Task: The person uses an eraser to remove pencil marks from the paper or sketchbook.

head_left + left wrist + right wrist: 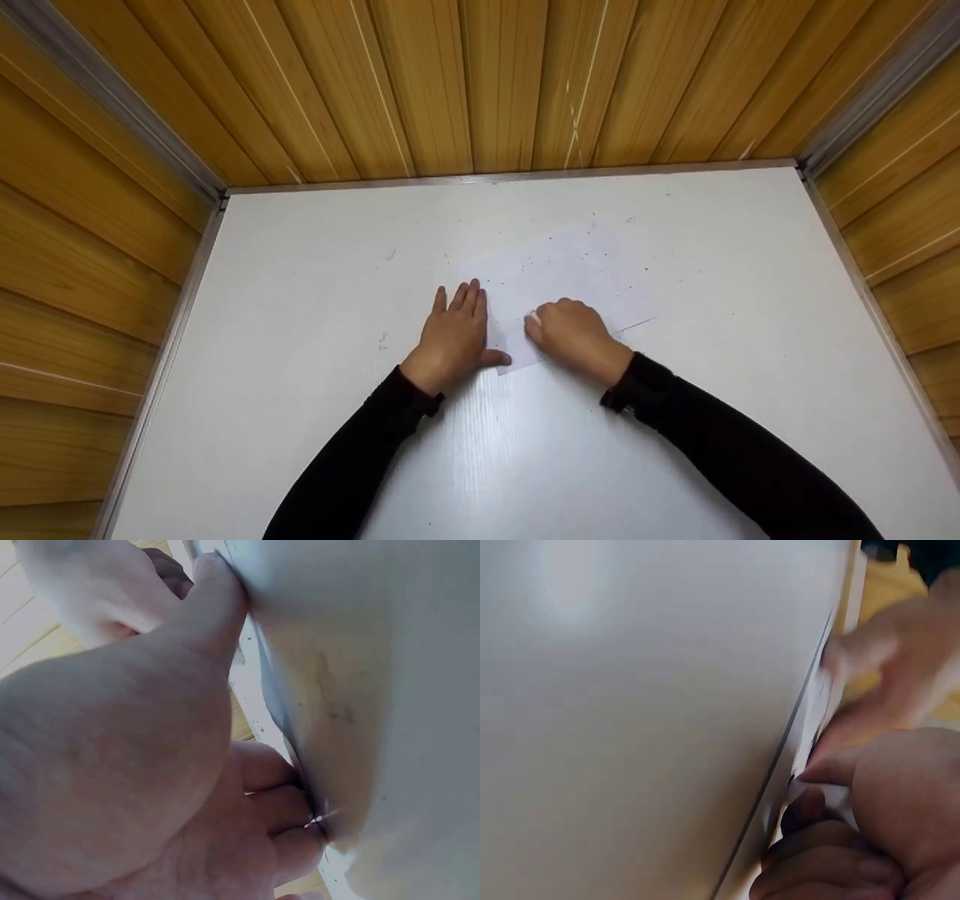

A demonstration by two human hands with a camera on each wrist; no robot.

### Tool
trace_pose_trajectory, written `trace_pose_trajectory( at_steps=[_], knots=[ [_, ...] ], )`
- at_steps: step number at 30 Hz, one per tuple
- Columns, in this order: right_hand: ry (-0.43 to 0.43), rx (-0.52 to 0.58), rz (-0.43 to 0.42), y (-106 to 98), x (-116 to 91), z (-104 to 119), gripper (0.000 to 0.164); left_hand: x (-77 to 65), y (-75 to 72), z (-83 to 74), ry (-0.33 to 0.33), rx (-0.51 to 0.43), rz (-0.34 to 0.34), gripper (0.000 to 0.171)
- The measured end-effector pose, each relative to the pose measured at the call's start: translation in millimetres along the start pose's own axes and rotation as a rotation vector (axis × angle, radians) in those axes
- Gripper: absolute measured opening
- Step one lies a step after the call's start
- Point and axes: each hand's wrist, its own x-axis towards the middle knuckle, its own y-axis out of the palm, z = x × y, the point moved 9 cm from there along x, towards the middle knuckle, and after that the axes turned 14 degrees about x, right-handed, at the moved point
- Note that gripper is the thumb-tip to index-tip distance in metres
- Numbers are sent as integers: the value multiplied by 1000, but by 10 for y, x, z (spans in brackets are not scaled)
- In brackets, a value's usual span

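Observation:
A sheet of white paper [547, 274] lies at a slant on the white table, dotted with small dark crumbs. My left hand [454, 334] rests flat along the paper's left edge, fingers straight and thumb spread over the near left corner. Curled into a fist over the near part of the sheet, my right hand [574, 330] grips a small white eraser [533, 316]. Most of the eraser is hidden by the fingers; a white part of it [841, 800] shows between thumb and fingers in the right wrist view.
The white table [315, 285] has a few dark smudges and scattered specks around the paper. Wood-panelled walls [502, 82] enclose it at the back and both sides, with a metal edge [480, 178] along the back. Black sleeves cover both arms.

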Motion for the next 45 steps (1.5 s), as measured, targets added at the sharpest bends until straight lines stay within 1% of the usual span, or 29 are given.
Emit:
trace_pose_trajectory(
  at_steps=[1,4,7,9,12,16,18,20,23,26,28,30,32,34,36,38,39,41,45],
  knots=[
    [20,4,-12,-84,-27,-119,48,1,1,0,0,3,9,126],
    [114,33,-32,-351,-122,-515,53,1,0,6,-2,8,32,126],
    [205,48,-41,-583,-209,-866,58,0,-5,12,-1,6,37,125],
    [239,44,-45,-695,-255,-1019,59,-3,-6,14,-1,2,37,125],
    [254,26,-48,-778,-302,-1126,59,0,-3,10,1,-10,31,126],
    [253,28,-67,-766,-336,-1095,60,-2,2,3,10,-18,26,126],
    [245,40,-73,-712,-331,-1018,59,-11,-5,6,13,-16,21,126],
    [224,53,-75,-634,-303,-888,58,-16,-14,12,12,-12,15,126],
    [164,51,-70,-489,-218,-598,53,-19,-25,22,7,-12,8,126],
    [81,26,-50,-302,-106,-237,48,-8,-20,19,6,-16,5,126],
    [28,3,-16,-151,-36,4,47,2,-16,11,6,-20,1,125],
    [-21,-10,20,6,14,230,46,4,-27,3,6,-28,-23,126],
    [-61,-28,49,140,53,405,45,-4,-42,0,5,-39,-49,125],
    [-82,-34,54,221,86,488,45,-14,-70,-2,6,-40,-75,125],
    [-87,-45,36,228,115,481,45,-19,-81,-1,6,-34,-77,125],
    [-73,-53,12,168,138,381,45,-15,-79,9,-1,-19,-60,124],
    [-62,-49,2,114,142,296,45,-14,-70,14,-4,-11,-47,125],
    [-22,-37,-11,-37,123,65,47,-6,-42,21,-8,-6,-16,126],
    [96,3,-37,-428,-9,-579,51,-8,-5,19,3,-5,14,126]
  ],
)
